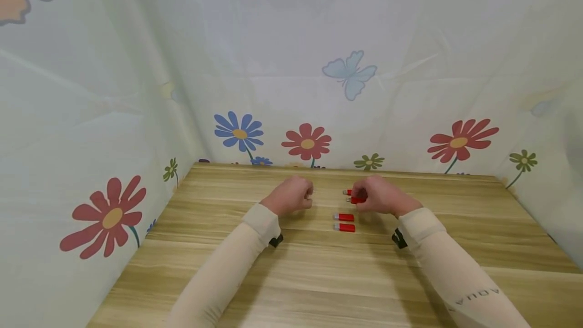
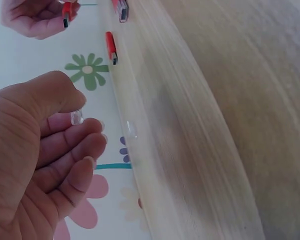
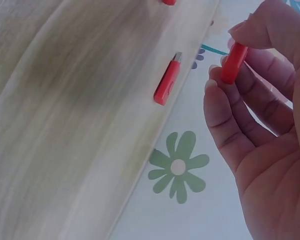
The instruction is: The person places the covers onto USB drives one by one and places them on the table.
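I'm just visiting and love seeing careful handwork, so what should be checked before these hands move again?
1. Left hand has the small clear piece: ok, it is pinched there.
2. Right hand has a red USB stick: ok, it is held off the table.
3. That stick's metal plug is uncovered: ok, it shows bare in the left wrist view.
4. The held clear piece is on the plug: not ok, they are in separate hands.
5. The clear piece's opening faces the plug: cannot tell, too small to make out.
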A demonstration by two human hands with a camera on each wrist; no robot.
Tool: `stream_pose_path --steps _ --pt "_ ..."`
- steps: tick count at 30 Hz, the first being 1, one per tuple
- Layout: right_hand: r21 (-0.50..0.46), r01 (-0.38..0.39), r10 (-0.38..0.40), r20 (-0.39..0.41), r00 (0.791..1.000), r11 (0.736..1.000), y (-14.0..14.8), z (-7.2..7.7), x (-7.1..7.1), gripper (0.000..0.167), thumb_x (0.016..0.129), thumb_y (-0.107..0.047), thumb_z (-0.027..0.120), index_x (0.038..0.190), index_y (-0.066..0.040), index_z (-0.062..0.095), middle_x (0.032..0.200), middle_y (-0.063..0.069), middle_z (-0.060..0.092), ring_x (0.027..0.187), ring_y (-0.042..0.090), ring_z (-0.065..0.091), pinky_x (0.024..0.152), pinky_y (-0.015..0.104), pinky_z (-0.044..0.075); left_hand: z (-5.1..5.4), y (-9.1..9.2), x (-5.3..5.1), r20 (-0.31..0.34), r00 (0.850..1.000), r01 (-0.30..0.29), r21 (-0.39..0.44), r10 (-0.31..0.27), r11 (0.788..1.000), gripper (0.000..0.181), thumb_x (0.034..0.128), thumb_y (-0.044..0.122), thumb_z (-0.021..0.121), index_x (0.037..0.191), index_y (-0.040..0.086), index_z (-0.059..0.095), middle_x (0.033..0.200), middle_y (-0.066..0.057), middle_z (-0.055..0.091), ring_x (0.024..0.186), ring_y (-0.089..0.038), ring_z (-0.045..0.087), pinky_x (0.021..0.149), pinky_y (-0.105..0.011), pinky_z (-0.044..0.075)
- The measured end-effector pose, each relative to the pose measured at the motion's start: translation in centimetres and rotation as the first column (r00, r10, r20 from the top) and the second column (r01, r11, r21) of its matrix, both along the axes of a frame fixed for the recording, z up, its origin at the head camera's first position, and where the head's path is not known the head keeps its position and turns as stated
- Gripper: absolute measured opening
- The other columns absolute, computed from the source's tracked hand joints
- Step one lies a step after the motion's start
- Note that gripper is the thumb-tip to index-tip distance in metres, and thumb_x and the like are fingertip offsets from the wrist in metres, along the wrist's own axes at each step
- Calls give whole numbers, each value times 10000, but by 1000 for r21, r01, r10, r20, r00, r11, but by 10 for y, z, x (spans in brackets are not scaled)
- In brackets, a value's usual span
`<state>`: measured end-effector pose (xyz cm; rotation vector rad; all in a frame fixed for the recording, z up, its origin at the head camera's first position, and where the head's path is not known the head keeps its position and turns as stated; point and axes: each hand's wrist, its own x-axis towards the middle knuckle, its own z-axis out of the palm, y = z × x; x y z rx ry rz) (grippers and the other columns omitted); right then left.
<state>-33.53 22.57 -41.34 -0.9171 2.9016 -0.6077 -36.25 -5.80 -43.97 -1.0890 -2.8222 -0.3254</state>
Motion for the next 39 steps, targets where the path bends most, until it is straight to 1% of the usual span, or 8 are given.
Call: stream_pose_path --steps 3,8,14,18,23,28,32,39 --pt "1 11 -11 6 1000 1000 0 2 4 127 804 -95 826 882 -143 736 817 -43 685 731 122 587 700 282 528 1 0 1 2 1000 30 24 -30 999 56 895 165 718 928 121 709 792 53 643 704 -92 549 689 -224 474" --pt "-20 1 -1 19 1000 1000 -3 5 10 107 826 -87 808 891 -146 749 828 -35 700 728 114 581 687 274 530 4 -1 8 42 997 60 98 -65 993 106 911 159 734 991 95 765 875 30 723 747 -76 600 743 -208 531" --pt "-83 -54 56 16 998 995 -8 5 14 96 830 -78 802 889 -142 762 832 -56 709 727 104 608 677 244 544 12 -3 18 154 985 49 150 -73 987 178 922 176 762 1074 89 797 942 12 768 777 -48 641 787 -199 562" --pt "-113 -89 90 5 996 990 -12 5 17 91 833 -88 801 899 -140 767 853 -47 711 737 140 623 669 236 545 13 -3 22 191 977 65 159 -95 985 156 930 199 763 1055 112 800 931 27 762 773 -39 641 767 -180 550" --pt "-162 -110 118 39 992 981 -16 4 21 96 833 -80 789 911 -135 774 869 -19 711 742 146 621 659 240 543 12 -4 25 199 973 84 166 -117 983 147 929 224 769 1023 115 794 900 41 747 760 -29 640 757 -166 545" --pt "-198 -100 115 66 991 975 -18 2 24 105 837 -102 797 927 -154 782 882 -41 699 737 110 606 652 251 548 12 -4 29 181 971 124 173 -155 977 165 933 243 766 1032 114 793 907 44 741 764 -13 638 766 -161 548" --pt "-228 -103 123 76 989 968 -18 -1 25 110 839 -107 802 939 -149 786 883 -38 699 734 120 604 647 255 547 14 -2 33 164 969 152 181 -183 972 180 939 256 759 1049 117 793 919 44 751 770 -8 641 768 -161 549" --pt "-246 -123 141 58 988 961 -21 -3 27 127 838 -95 808 951 -151 789 882 -33 703 718 101 594 646 247 539 17 3 38 178 967 149 190 -183 970 183 930 246 769 1062 120 790 926 43 757 775 -16 639 770 -161 547"
